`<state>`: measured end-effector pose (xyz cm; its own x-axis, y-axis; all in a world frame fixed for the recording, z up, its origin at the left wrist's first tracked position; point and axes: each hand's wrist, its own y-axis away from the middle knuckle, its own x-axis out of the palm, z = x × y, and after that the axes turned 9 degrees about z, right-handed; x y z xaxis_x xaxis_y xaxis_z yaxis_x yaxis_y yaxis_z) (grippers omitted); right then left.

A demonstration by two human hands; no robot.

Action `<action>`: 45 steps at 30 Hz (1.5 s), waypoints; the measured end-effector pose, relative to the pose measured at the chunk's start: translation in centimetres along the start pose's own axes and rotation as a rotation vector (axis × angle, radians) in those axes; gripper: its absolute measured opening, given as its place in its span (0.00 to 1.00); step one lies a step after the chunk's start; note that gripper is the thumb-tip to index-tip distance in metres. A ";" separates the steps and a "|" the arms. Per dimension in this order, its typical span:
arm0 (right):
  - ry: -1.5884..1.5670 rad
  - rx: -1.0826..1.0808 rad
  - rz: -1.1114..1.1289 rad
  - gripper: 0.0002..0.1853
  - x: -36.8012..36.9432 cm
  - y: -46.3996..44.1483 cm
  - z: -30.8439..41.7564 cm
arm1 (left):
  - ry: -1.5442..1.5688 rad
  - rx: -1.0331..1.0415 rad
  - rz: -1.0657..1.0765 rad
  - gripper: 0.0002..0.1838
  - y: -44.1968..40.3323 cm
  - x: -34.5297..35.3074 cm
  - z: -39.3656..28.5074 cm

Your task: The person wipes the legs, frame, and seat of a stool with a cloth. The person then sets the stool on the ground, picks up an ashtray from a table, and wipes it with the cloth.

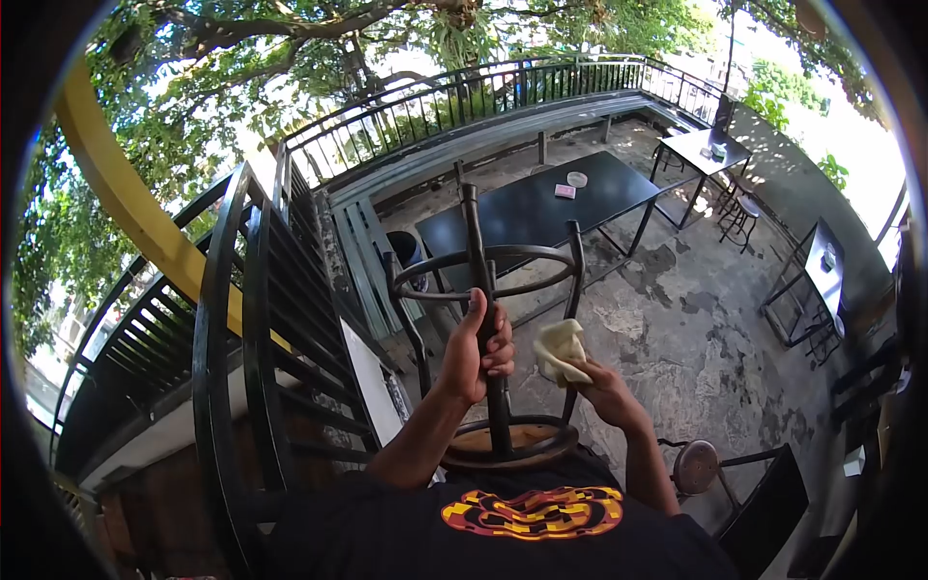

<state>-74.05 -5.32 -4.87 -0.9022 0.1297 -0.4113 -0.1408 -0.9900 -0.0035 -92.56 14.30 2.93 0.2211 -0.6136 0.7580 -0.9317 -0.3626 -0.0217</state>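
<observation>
An upside-down stool with dark metal legs, a ring brace and a round wooden seat [527,447] is held against the black shirt, its legs pointing up. My left hand [480,350] is wrapped round the nearest leg, below the ring. A pale yellow cloth [563,353] is gripped in my right hand [607,391], beside the stool's right leg. Part of the cloth overlaps that leg.
A long black table [522,208] stands ahead with a small pink-white box and a round container. Black railings [261,329] rise close on the left. Further tables and stools are at the right; another stool [696,467] is near the lower right.
</observation>
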 end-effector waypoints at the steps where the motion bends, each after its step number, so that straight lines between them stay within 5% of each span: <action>1: 0.003 0.002 0.040 0.21 -0.9 0.6 0.5 | 0.002 -0.010 -0.003 0.30 -0.1 0.0 -0.1; 3: -0.003 0.017 0.118 0.22 -2.6 2.1 0.7 | 0.005 -0.025 0.001 0.30 0.0 0.0 0.0; 6: 0.055 0.312 0.262 0.27 -7.0 2.4 0.1 | -0.002 -0.029 0.035 0.31 -0.2 0.3 0.0; 8: 0.293 -0.046 -0.156 0.28 -10.0 1.5 -6.9 | -0.014 -0.019 0.069 0.31 -0.2 0.5 0.2; 9: 0.580 0.031 -0.395 0.27 -10.8 -0.8 -7.7 | -0.010 -0.027 0.075 0.31 -0.1 0.7 0.2; 11: 0.481 0.108 -0.695 0.24 -11.5 -4.4 -5.9 | -0.023 -0.031 0.068 0.31 0.0 0.9 0.2; 13: -0.022 0.002 -0.750 0.21 -9.6 -7.0 -3.3 | -0.026 -0.035 0.069 0.31 0.0 1.1 0.4; 15: -0.436 -0.017 -0.610 0.19 -6.4 -8.1 -1.4 | -0.019 -0.026 0.071 0.32 0.0 0.8 0.3; 17: -0.047 -0.197 -0.652 0.21 -2.2 -9.8 -3.7 | -0.016 -0.024 0.066 0.32 0.2 0.5 0.1; 18: -0.134 -0.245 -0.606 0.23 -1.0 -8.9 -3.1 | -0.013 -0.019 0.062 0.32 0.4 0.4 0.0; 19: -0.574 -0.109 -0.422 0.24 -0.9 -8.0 -4.1 | -0.012 -0.017 0.029 0.31 0.5 0.4 0.0; 32: -0.078 0.206 0.319 0.25 -5.0 3.9 -1.7 | 0.033 -0.009 -0.009 0.30 -0.4 -1.4 -0.1; 34: -0.023 -0.111 0.168 0.26 -7.1 3.1 -1.9 | 0.041 0.009 0.001 0.30 -0.4 -1.4 -0.1; 38: -0.331 0.236 -0.458 0.26 -9.1 -4.3 -2.0 | 0.028 -0.014 -0.004 0.30 -0.4 -1.0 0.0; 45: -0.281 0.008 -0.435 0.27 -0.7 -8.5 -0.5 | 0.025 0.004 -0.002 0.31 0.2 -0.7 0.0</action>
<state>-72.06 3.04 -5.01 -0.8342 0.5398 -0.1130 -0.5290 -0.8411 -0.1125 -92.94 14.64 2.42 0.2153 -0.5954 0.7740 -0.9302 -0.3663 -0.0231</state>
